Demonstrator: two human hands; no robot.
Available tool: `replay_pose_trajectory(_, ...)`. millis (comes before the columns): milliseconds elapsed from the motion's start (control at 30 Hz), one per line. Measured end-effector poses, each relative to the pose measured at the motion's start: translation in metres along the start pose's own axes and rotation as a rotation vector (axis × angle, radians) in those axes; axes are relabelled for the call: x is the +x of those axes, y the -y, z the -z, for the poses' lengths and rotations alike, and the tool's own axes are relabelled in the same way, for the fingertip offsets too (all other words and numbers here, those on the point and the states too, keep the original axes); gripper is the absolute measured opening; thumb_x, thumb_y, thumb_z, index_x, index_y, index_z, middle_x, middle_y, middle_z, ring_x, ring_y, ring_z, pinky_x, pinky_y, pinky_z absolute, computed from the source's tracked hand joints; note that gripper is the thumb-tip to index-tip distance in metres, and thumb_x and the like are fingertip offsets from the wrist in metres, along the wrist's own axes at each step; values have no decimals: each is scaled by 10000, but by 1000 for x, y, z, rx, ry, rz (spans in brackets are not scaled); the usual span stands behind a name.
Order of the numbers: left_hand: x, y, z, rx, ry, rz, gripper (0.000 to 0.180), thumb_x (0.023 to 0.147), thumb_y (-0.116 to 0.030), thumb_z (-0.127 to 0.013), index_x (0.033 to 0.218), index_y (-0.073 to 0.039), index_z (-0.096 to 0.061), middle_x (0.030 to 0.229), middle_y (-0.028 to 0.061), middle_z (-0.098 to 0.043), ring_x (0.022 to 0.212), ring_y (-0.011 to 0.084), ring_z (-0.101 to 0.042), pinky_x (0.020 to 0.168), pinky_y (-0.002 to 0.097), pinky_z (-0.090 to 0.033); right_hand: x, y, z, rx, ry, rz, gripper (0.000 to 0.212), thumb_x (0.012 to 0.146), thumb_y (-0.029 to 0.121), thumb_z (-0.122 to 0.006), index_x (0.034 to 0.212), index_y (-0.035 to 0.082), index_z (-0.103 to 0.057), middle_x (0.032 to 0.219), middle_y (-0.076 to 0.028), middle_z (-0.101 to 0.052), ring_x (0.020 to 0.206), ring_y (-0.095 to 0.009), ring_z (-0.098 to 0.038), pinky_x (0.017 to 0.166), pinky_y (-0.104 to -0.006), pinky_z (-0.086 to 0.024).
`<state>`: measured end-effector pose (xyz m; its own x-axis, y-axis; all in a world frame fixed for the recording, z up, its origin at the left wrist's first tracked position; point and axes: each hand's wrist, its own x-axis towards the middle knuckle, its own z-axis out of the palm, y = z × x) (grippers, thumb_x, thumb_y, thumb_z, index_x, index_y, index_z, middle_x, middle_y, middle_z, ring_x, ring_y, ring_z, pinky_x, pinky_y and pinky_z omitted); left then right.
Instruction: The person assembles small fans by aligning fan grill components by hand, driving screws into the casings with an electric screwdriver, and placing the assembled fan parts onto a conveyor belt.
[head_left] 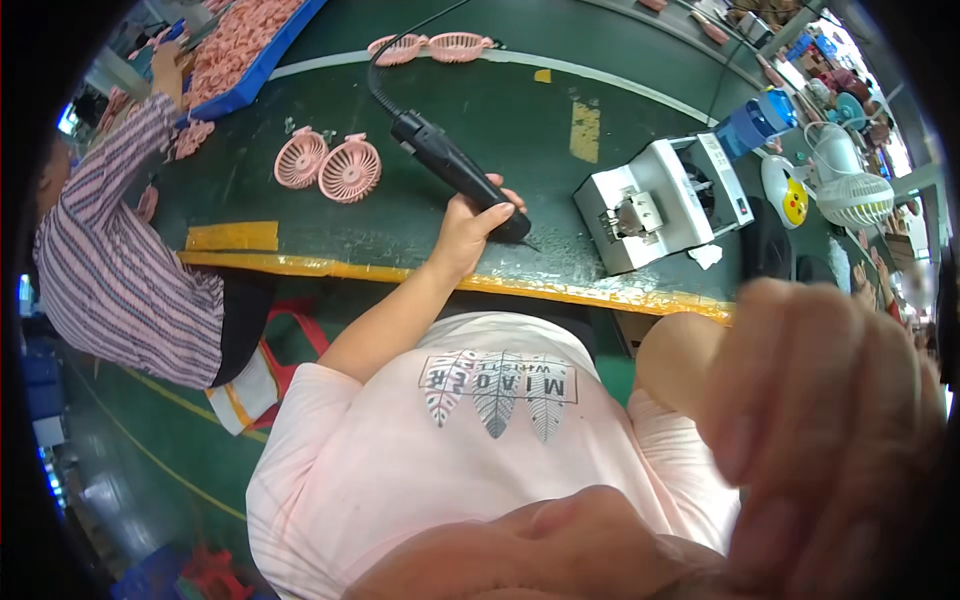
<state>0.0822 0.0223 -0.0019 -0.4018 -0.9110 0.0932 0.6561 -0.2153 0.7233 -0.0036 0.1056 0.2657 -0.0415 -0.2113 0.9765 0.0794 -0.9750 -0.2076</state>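
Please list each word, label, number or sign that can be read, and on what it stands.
Pale pink T-shirt: framed dark lettering, upside down; wording not copied here.
White boxy machine: side-panel markings too small to read.
Black handheld tool: no legible text.

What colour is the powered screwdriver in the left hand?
The screwdriver is black, shown in the head view.

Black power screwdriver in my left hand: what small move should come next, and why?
Probably lower your right hand toward the bench: it's raised well away from it, while your left hand already grips the screwdriver and the nearer pink fan grilles lie untouched.
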Motion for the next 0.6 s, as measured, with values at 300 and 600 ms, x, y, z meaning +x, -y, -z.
replay_pose_trajectory(300, 4, -10, -6, 21, -36, 35, 374, 751, -8, -580, 1061, 2, -370, 854, 118, -563, 833, 190, -555, 790, 311, -439, 8, 37, 37, -113, -121, 273, 388, 810, 245, -544, 1061, -49, -504, 995, -136, -564, 911, -241, -535, 767, -293, -418)
replay_pose_trajectory(600, 14, -6, 1, 63, 10, 42, 380, 753, 14, -548, 1089, -13, -372, 897, 146, -549, 873, 232, -548, 808, 356, -449, 26, 68, 54, -253, -337, 590, 344, 851, 216, -495, 1089, -33, -496, 1047, -142, -560, 995, -242, -522, 863, -317, -418)
